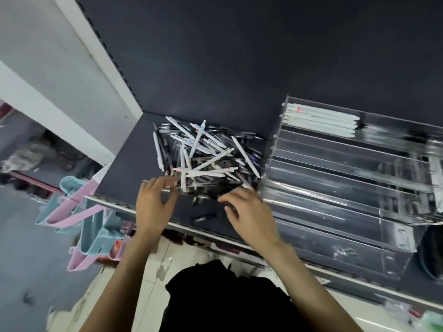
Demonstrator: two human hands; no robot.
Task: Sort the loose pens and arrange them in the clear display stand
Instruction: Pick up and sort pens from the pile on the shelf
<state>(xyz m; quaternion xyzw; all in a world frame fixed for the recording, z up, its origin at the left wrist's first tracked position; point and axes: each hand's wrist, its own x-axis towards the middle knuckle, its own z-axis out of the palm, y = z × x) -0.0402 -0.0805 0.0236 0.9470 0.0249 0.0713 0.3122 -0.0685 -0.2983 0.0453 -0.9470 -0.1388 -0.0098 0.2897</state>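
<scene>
Left hand (153, 202) and right hand (249, 212), fingers loosely spread and holding nothing, poised at near edge of tangled pen pile (203, 159) for picking, clear display stand (335, 188) waiting right with white pens (321, 119) racked in far tier.

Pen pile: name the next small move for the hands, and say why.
Probably pinch one white pen off the top of the pen pile. Both the left hand and the right hand hover at its near edge holding nothing, and the clear display stand has white pens only in its top row, lower rows bare.
</scene>
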